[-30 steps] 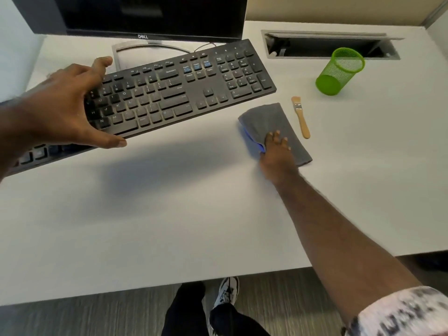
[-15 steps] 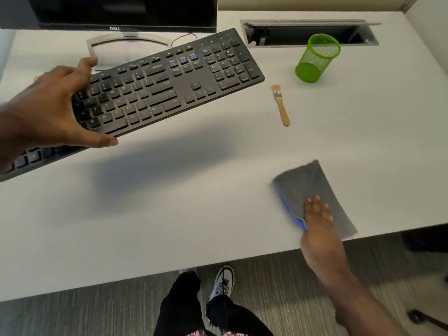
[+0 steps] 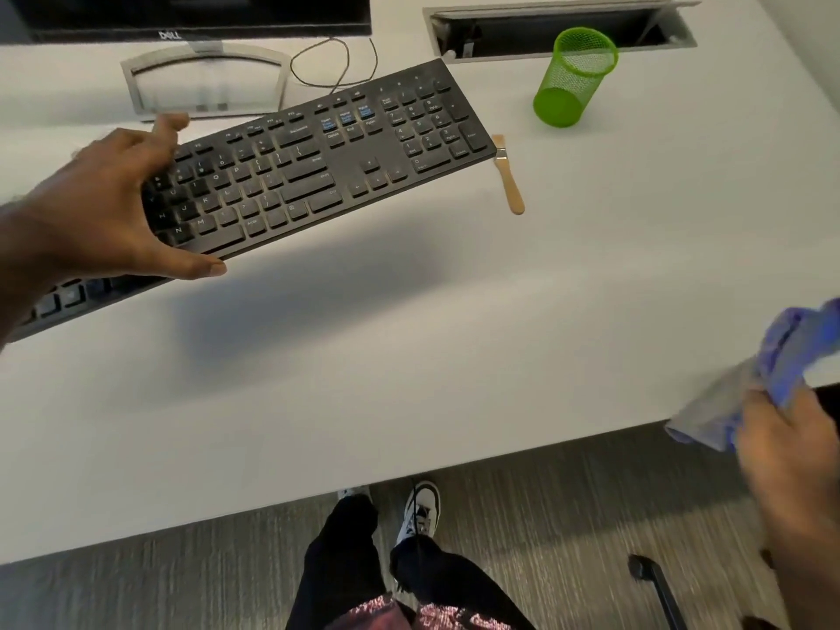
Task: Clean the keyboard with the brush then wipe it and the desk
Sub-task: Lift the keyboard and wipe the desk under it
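Holding the keyboard (image 3: 291, 175) raised over the bench (image 3: 363, 379), the left grip (image 3: 113, 211) clamps its near-left end, long axis running up-right away. The right grip (image 3: 791, 452), bunched around the cloth (image 3: 745, 388) off the bench's edge, is nearer the unwiped surface.

The keyboard (image 3: 313, 170) is held above the desk (image 3: 409, 356) at its left part by the left hand (image 3: 113, 211), its right end just beside the brush (image 3: 508, 175). The brush is laid on the desk, with the mesh cup (image 3: 573, 79) behind it to the right. The monitor stand (image 3: 207, 79) is placed behind the keyboard, and the cable hatch (image 3: 559, 27) behind the cup. At the desk's front right edge the cloth (image 3: 768, 379) is gripped by the right hand (image 3: 791, 452).
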`<act>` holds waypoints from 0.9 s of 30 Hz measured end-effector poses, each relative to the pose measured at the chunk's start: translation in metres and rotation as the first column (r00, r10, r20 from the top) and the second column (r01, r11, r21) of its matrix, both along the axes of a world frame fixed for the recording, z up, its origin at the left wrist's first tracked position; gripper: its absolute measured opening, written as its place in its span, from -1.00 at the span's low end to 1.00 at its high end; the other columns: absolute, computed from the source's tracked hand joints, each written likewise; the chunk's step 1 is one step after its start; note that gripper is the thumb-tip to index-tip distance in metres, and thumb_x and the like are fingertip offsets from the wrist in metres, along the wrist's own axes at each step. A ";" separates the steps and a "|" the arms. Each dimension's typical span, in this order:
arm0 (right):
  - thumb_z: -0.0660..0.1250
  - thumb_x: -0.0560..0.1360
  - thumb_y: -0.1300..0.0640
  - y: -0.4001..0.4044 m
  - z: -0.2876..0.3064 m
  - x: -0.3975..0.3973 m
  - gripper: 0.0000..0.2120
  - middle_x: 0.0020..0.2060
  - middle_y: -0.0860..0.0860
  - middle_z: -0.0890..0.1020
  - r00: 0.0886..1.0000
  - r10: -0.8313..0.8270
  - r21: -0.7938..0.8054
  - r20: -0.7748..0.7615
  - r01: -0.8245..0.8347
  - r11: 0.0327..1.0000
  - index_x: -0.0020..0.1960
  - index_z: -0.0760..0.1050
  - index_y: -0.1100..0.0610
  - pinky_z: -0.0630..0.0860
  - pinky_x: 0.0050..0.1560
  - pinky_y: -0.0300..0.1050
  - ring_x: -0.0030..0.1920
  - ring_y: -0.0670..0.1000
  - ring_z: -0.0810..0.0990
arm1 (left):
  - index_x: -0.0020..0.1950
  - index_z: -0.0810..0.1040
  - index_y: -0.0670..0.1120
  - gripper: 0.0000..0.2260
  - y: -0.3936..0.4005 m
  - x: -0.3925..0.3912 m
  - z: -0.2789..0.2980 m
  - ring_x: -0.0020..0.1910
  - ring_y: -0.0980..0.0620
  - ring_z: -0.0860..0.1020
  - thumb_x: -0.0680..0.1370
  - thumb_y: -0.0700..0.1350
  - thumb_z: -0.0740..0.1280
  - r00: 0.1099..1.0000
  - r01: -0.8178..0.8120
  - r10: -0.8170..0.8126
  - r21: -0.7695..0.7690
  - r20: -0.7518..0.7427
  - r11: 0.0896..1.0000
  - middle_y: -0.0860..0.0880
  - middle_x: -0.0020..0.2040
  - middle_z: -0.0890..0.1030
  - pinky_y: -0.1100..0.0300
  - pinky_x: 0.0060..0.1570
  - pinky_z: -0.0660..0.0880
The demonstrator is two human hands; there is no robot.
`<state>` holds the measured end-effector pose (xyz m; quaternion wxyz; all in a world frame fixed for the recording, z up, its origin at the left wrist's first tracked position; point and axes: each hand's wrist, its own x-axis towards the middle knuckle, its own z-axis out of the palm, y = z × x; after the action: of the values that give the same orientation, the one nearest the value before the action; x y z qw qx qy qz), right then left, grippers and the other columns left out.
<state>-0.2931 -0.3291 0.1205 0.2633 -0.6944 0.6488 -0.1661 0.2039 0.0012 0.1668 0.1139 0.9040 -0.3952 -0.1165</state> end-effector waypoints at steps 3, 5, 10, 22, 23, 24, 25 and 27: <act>0.17 0.59 0.00 -0.014 -0.047 0.054 -0.51 0.28 0.19 0.46 0.958 0.242 0.162 -0.156 -0.217 0.963 0.51 0.25 -0.06 0.40 0.12 0.08 0.11 0.15 0.47 | 0.64 0.02 0.02 0.32 -0.004 -0.002 0.004 0.45 -0.28 0.33 0.06 0.30 0.66 1.000 -0.001 0.001 0.005 -0.010 1.000 -0.23 0.48 0.36 -0.23 0.41 0.32; 0.14 0.61 -0.01 -0.005 -0.080 0.090 -0.42 0.56 0.14 0.14 0.862 0.436 0.219 -0.258 -0.387 0.896 0.59 0.05 -0.07 0.12 0.42 0.26 0.46 0.21 0.23 | 0.64 0.03 0.02 0.29 -0.005 -0.003 0.008 0.45 -0.28 0.31 0.09 0.27 0.67 1.000 0.000 0.000 0.019 -0.008 1.000 -0.23 0.51 0.33 -0.22 0.41 0.32; 0.02 0.66 -0.04 0.064 -0.088 0.142 -0.42 0.60 0.06 -0.13 0.699 0.567 0.119 -0.436 -0.579 0.806 0.61 -0.13 0.00 -0.15 0.50 0.26 0.58 0.18 -0.18 | 0.67 -0.04 -0.01 0.28 0.000 -0.009 0.015 0.48 -0.23 0.28 0.11 0.25 0.57 0.999 -0.026 0.026 0.006 -0.020 1.000 -0.18 0.52 0.31 -0.10 0.45 0.27; 0.27 0.53 0.03 0.228 -0.098 0.235 -0.30 0.60 0.06 0.02 0.316 0.891 0.017 -0.327 -0.940 0.340 0.59 0.05 -0.01 -0.07 0.49 0.28 0.58 0.22 -0.04 | 0.67 -0.01 -0.04 0.25 0.026 -0.013 0.024 0.48 -0.25 0.27 0.12 0.28 0.52 0.997 -0.068 0.068 0.006 -0.024 0.998 -0.23 0.50 0.31 -0.12 0.42 0.30; 0.28 0.52 0.05 0.246 -0.098 0.241 -0.30 0.60 0.06 0.03 0.273 0.915 0.010 -0.296 -0.957 0.289 0.59 0.07 0.00 -0.09 0.49 0.27 0.58 0.22 -0.04 | 0.67 -0.01 -0.04 0.25 0.029 -0.013 0.025 0.48 -0.26 0.27 0.12 0.29 0.51 0.997 -0.073 0.073 0.009 -0.018 0.997 -0.23 0.50 0.31 -0.12 0.42 0.30; 0.29 0.51 0.06 0.265 -0.098 0.247 -0.30 0.59 0.05 0.04 0.225 0.938 0.011 -0.264 -0.972 0.237 0.58 0.09 -0.01 -0.12 0.50 0.26 0.58 0.21 -0.04 | 0.67 -0.02 -0.03 0.25 0.031 -0.012 0.026 0.48 -0.26 0.27 0.11 0.29 0.51 0.997 -0.078 0.078 0.012 -0.016 0.997 -0.23 0.50 0.31 -0.13 0.42 0.31; 0.30 0.50 0.08 0.283 -0.097 0.251 -0.30 0.59 0.04 0.04 0.175 0.957 0.008 -0.233 -0.983 0.182 0.58 0.11 -0.01 -0.14 0.50 0.25 0.58 0.20 -0.05 | 0.67 -0.02 -0.03 0.25 0.033 -0.011 0.026 0.48 -0.27 0.27 0.11 0.29 0.51 0.997 -0.081 0.081 0.015 -0.018 0.997 -0.24 0.50 0.31 -0.14 0.41 0.31; 0.31 0.50 0.11 0.316 -0.095 0.257 -0.31 0.59 0.02 0.05 0.056 0.984 0.010 -0.166 -0.998 0.058 0.57 0.14 -0.01 -0.17 0.52 0.25 0.58 0.18 -0.07 | 0.67 -0.03 -0.02 0.26 0.037 -0.007 0.027 0.48 -0.27 0.27 0.11 0.29 0.51 0.996 -0.088 0.089 0.020 -0.029 0.996 -0.24 0.50 0.31 -0.15 0.42 0.31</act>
<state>-0.0360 -0.0130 0.0260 0.2255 -0.9717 0.0031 0.0697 0.1964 0.0382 0.1942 0.1163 0.9198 -0.3520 -0.1285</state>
